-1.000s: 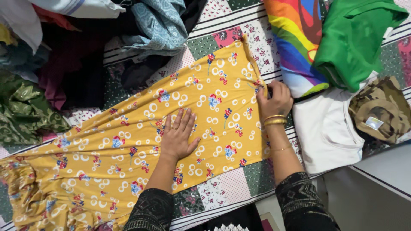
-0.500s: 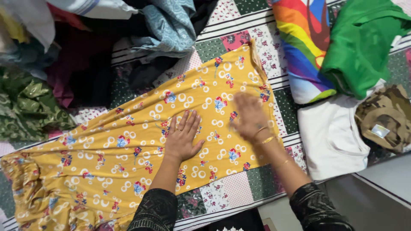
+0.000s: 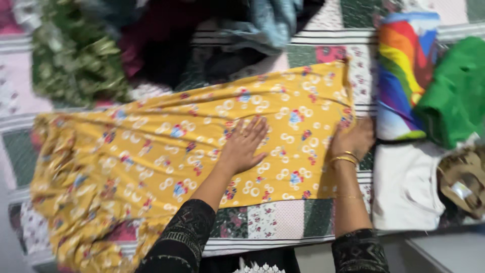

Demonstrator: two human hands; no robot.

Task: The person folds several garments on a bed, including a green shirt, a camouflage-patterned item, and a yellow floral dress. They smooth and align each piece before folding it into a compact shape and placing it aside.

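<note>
Two hands rested on a yellow flowered garment [image 3: 166, 162] that lay spread flat across a patchwork quilt [image 3: 283, 220], its gathered end at the far left below a heap of green and dark clothes [image 3: 81, 55]. The left hand [image 3: 245, 146] pressed palm-down near its middle, fingers spread. The right hand [image 3: 352, 139] sat at its right edge, fingers curled on the hem. Beyond lay rainbow fabric [image 3: 401, 71], a green cloth [image 3: 454, 96] and a folded white piece [image 3: 404, 187].
</note>
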